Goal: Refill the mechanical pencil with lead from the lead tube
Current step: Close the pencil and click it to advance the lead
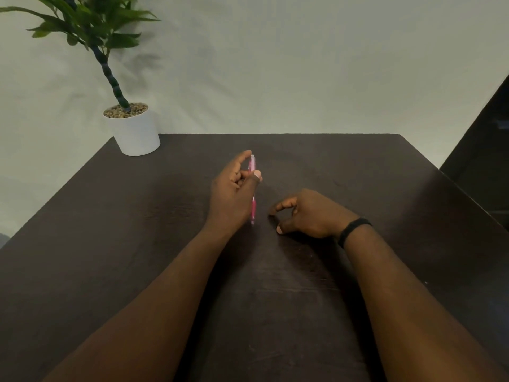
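Pink pencil [252, 188] in left hand [234, 194] (right hand [305, 213] beside)

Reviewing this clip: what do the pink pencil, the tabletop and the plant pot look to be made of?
Pencil: glossy, translucent pink plastic, seemingly. Tabletop: dark brown wood or wood-look laminate; faint grain, scuffs, matte sheen. Pot: smooth matte white, ceramic or plastic, undecidable.

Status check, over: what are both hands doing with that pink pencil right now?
Left hand shut on pink translucent mechanical pencil, held steeply. Right hand pinching at the dark wooden table; contents too small to tell. Lead tube not visible. Nothing blocking.
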